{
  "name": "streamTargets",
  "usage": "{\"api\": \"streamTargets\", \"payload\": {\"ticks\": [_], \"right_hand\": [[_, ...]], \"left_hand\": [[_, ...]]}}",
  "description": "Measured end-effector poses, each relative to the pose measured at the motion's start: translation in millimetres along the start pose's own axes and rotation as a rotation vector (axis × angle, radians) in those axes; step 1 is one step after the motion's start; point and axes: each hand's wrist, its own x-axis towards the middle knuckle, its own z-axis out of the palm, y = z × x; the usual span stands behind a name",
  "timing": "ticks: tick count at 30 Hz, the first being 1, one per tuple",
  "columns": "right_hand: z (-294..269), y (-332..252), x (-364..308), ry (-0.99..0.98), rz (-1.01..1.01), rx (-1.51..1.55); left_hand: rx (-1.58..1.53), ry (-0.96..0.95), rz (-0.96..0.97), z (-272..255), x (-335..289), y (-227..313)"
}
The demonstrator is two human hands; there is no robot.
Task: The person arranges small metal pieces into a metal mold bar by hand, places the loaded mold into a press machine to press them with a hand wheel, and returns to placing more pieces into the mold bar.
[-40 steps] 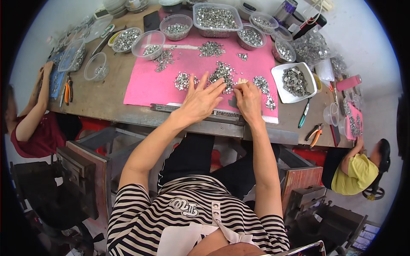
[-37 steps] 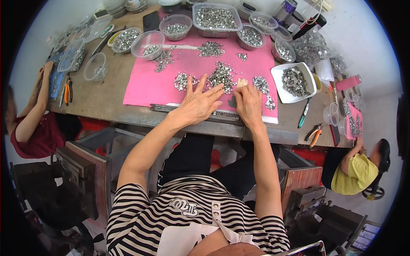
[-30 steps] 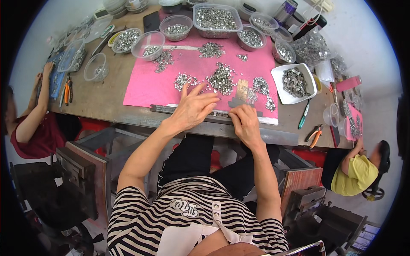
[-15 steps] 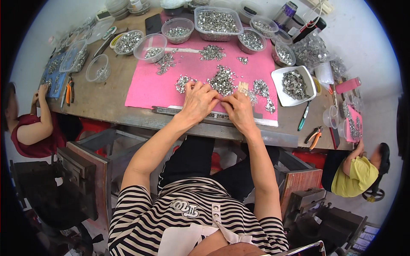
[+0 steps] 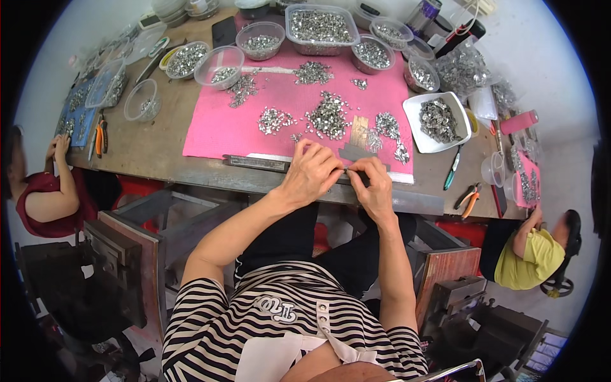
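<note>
My left hand [image 5: 310, 170] and my right hand [image 5: 372, 188] meet over the front edge of the pink mat [image 5: 213, 127]. Both have thumb and fingers pinched together, fingertips nearly touching. Whatever small piece sits between them is too small and too covered to name. Beneath the hands runs a dark metal channel bar [image 5: 258, 163], partly hidden by my left hand. Just beyond lie a pile of small shiny metal pieces [image 5: 329, 116], a smaller pile [image 5: 275, 120] to its left, and a light wooden strip [image 5: 359, 129] near my right hand.
Plastic tubs of metal parts, including a large rectangular one [image 5: 321, 28], line the back. A white dish [image 5: 436, 124] of parts stands right, near green-handled tweezers [image 5: 453, 169] and orange-handled pliers [image 5: 471, 198]. Co-workers sit at left [image 5: 48, 200] and right [image 5: 531, 261].
Both hands have drawn back toward me from the metal piles to the bar at the table edge. The wooden strip and the pieces beside it are now more exposed.
</note>
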Motion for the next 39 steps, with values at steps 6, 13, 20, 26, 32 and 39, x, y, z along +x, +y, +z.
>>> {"api": "streamTargets", "payload": {"ticks": [6,13,20,26,32,39], "right_hand": [[-0.8,1.3,-2.1,0.007,-0.075,-0.063],[5.8,11.3,26.1,-0.021,-0.018,-0.047],[32.3,35.1,57.3,0.003,-0.125,-0.188],[32.4,33.1,64.1,-0.062,-0.240,-0.316],[26.5,34.2,61.4,-0.091,-0.178,-0.162],[27.6,42.0,68.4,-0.168,-0.119,-0.169]], "left_hand": [[0.014,0.044,0.007,8.0,-8.9,0.0],[0.018,0.054,-0.019,5.4,-15.3,1.5],[-0.046,0.088,-0.070,9.7,-13.5,-0.3],[0.026,0.056,-0.049,15.7,-9.9,4.2],[0.012,0.083,-0.088,17.6,-12.8,4.4],[0.105,0.055,-0.149,18.0,-4.9,13.7]]}}
